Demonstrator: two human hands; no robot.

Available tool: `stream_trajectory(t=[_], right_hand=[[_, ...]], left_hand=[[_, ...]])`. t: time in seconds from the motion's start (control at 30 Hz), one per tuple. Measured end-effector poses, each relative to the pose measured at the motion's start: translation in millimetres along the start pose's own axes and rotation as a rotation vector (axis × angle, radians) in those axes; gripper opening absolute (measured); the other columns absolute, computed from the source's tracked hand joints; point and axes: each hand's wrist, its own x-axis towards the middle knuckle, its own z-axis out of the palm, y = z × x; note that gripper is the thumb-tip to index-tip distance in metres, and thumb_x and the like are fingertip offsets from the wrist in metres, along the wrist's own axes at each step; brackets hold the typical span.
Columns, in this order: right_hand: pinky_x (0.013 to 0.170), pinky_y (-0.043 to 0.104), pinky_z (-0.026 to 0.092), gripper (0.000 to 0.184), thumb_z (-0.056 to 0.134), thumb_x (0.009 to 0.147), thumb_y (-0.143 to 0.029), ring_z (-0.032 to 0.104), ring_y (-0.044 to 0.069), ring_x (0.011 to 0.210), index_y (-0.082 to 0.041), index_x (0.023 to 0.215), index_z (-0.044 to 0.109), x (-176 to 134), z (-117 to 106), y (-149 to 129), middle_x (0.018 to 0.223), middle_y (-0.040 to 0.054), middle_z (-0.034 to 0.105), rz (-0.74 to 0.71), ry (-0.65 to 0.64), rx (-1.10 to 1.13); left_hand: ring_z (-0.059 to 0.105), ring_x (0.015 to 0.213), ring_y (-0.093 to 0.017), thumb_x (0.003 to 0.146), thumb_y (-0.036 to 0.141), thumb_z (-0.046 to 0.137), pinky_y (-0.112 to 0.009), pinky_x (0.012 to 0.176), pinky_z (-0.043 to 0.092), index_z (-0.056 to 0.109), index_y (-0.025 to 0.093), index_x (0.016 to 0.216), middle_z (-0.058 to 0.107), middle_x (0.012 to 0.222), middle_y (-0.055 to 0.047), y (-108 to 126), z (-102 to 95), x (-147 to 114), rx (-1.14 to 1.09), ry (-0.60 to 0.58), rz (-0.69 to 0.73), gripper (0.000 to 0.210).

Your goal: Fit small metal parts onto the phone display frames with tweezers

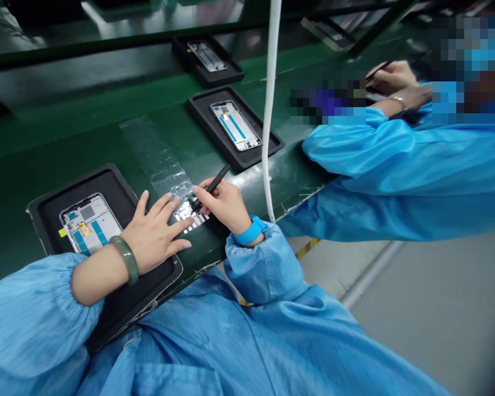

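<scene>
1. Head view, left hand [154,234]: palm down, fingers spread apart and gripping nothing visible; the index fingertip lies at the silvery label pieces [192,221] on the near end of a clear film strip [148,148], and the wrist, wearing a green bangle [125,259], crosses the nearest black tray [121,198].
2. Right hand [226,203]: thumb and fingers clamped on black tweezers [218,179], whose tips point down among the label pieces; whether they pinch one, I cannot tell. A blue wrist strap [249,232] circles this wrist.
3. The film strip lies on the green workbench [78,148], between the nearest tray and the middle black tray [241,162].
4. In the nearest tray sits a silver phone frame [88,212] with blue strips and a yellow tab, partly hidden by the left forearm.
5. The middle tray and the far black tray [206,77] each hold a similar frame.
6. A white cable [269,110] hangs in front of the middle tray's right end.
7. At right, a co-worker's hand [396,77] grips a dark, slender tool.
</scene>
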Motion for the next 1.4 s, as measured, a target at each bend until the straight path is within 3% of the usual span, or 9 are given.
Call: stream_trajectory(t=[0.57, 0.9, 1.07, 1.2, 1.3, 1.4], right_hand=[[0.043, 0.024, 0.049, 0.026, 0.059, 0.076, -0.044, 0.059, 0.013, 0.041, -0.019, 0.076, 0.056, 4.1, 0.9, -2.9, 0.05, -0.0028, 0.059, 0.062, 0.004, -0.014], [0.037, 0.022, 0.049, 0.022, 0.063, 0.073, -0.037, 0.058, 0.013, 0.039, -0.017, 0.077, 0.056, 7.7, 0.0, -5.4, 0.048, -0.0032, 0.058, 0.132, -0.034, 0.109], [0.034, 0.016, 0.045, 0.027, 0.068, 0.069, -0.037, 0.055, 0.008, 0.036, -0.014, 0.078, 0.057, 11.5, -5.5, -12.2, 0.052, -0.0022, 0.061, 0.222, -0.109, 0.324], [0.034, 0.013, 0.043, 0.028, 0.069, 0.069, -0.036, 0.053, 0.006, 0.035, -0.015, 0.081, 0.057, 9.8, -2.3, -25.6, 0.055, -0.0018, 0.064, 0.208, -0.073, 0.527], [0.035, 0.013, 0.044, 0.025, 0.068, 0.072, -0.036, 0.055, 0.006, 0.037, -0.017, 0.082, 0.056, 5.1, 9.9, -40.7, 0.057, -0.0028, 0.065, 0.144, -0.076, 0.614], [0.035, 0.014, 0.045, 0.024, 0.066, 0.074, -0.037, 0.056, 0.007, 0.037, -0.018, 0.084, 0.056, 0.2, 26.3, -58.7, 0.057, -0.0039, 0.065, 0.1, -0.139, 0.634]], left_hand=[[0.035, 0.131, -0.033, 0.091, 0.047, 0.039, -0.064, 0.104, 0.017, 0.055, 0.03, 0.124, 0.043, 0.139, -0.016, -0.6, 3.3, -2.5, -0.037, 0.05, -0.006, 0.04], [0.036, 0.13, -0.032, 0.092, 0.046, 0.038, -0.064, 0.104, 0.018, 0.056, 0.03, 0.123, 0.044, 0.138, -0.016, -0.6, 3.7, -2.5, -0.034, 0.061, -0.004, 0.039], [0.035, 0.131, -0.035, 0.091, 0.044, 0.042, -0.066, 0.103, 0.016, 0.056, 0.03, 0.121, 0.045, 0.137, -0.015, 0.3, 7.0, -1.4, -0.059, 0.078, -0.007, 0.036], [0.035, 0.13, -0.034, 0.089, 0.042, 0.047, -0.064, 0.104, 0.018, 0.058, 0.024, 0.116, 0.046, 0.135, -0.016, -2.1, 3.1, -3.1, -0.168, 0.165, -0.02, 0.034], [0.05, 0.113, -0.026, 0.089, 0.038, 0.048, -0.049, 0.1, 0.036, 0.056, 0.016, 0.108, 0.057, 0.116, -0.013, -6.1, -9.0, -9.7, -0.419, 0.315, -0.117, 0.03], [0.056, 0.094, -0.018, 0.089, 0.031, 0.046, -0.034, 0.086, 0.046, 0.056, 0.017, 0.094, 0.059, 0.096, -0.006, -9.2, -22.6, -21.6, -0.701, 0.454, -0.246, 0.017]])
